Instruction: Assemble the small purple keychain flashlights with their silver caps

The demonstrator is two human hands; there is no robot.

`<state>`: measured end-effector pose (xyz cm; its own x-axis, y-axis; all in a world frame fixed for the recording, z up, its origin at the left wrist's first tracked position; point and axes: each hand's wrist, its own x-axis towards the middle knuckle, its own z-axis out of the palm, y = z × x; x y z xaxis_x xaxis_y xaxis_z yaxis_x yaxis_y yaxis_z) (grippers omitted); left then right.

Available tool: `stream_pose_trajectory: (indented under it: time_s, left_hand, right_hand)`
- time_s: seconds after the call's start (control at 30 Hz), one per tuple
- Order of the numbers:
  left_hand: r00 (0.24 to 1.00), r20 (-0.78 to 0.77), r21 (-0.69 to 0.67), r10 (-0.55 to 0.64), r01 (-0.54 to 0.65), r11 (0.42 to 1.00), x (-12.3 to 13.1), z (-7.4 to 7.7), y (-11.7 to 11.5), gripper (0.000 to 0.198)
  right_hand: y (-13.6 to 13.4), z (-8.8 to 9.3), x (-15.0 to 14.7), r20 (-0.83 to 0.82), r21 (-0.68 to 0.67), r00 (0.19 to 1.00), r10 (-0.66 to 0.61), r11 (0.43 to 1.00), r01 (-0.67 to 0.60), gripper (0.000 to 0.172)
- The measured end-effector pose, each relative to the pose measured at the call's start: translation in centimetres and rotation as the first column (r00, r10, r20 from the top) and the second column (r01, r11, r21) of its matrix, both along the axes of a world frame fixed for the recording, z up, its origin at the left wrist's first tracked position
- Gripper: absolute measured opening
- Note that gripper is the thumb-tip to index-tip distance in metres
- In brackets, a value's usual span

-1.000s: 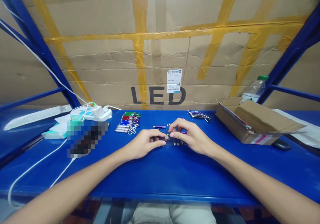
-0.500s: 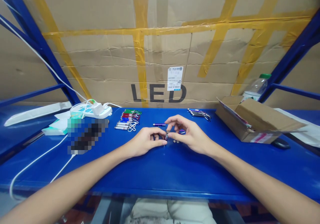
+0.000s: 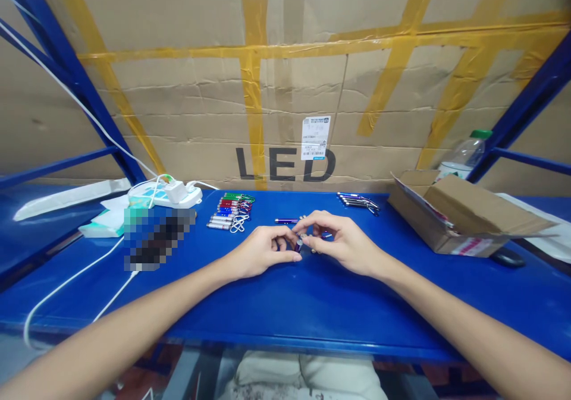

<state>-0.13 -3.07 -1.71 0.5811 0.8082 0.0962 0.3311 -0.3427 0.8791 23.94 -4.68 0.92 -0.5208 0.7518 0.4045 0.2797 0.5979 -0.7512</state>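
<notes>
**Small metal torch held between both hands at the middle of the desk**

A small cylindrical torch point(image 3: 298, 245) is seen gripped between the two hands, just above the blue desk point(image 3: 285, 311). Its body appears dark purple with a silver end; finer detail is too small to be made out. The left hand point(image 3: 261, 252) is curled, its grip closed on the torch from the left with thumb and forefinger. The right hand point(image 3: 341, 242) is set against the same piece from the right, fingertips pinched on its end, the remaining fingers arched above. Both forearms are rested on the desk.

Just behind the hands a purple torch point(image 3: 286, 220) is laid flat, apart from them. A few small loose parts are partly hidden under the right hand and cannot be identified.

To the rear left, a row of finished keychain torches point(image 3: 228, 213) in green, red, blue and silver is laid side by side, with clips attached. To the rear right, a smaller cluster of torches point(image 3: 358, 201) is noted. An open cardboard box point(image 3: 464, 219) stands at the right, a bottle point(image 3: 464, 153) behind it. A white power strip point(image 3: 164, 195) lies at the rear left
</notes>
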Motion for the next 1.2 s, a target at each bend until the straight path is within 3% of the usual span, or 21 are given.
stream_pose_trajectory:
  time_s: [0.2,0.73,0.93,1.2]
  left_hand:
    - [1.0,0.003,-0.033,0.002,-0.002,0.999,0.0,0.06,0.06,0.04]
    - [0.993,0.061,0.002,0.102,-0.102,0.995,0.61,0.07,-0.56,0.035]
    - [0.986,0.163,-0.181,0.025,0.005,0.984,0.61,-0.22,-0.38,0.036]
    - [0.991,0.134,-0.166,0.014,0.008,0.986,0.49,-0.06,-0.24,0.033]
  right_hand:
    - [-0.13,-0.18,-0.42,-0.069,-0.093,0.998,0.014,0.995,-0.02,0.037]
    - [-0.47,-0.05,-0.78,-0.03,-0.078,0.999,-0.025,0.997,0.023,0.039]
    - [-0.4,-0.14,-0.67,-0.019,-0.068,0.999,-0.037,0.997,0.035,0.034]
    - [-0.4,0.05,-0.44,0.009,-0.066,0.999,-0.04,0.997,0.041,0.031]
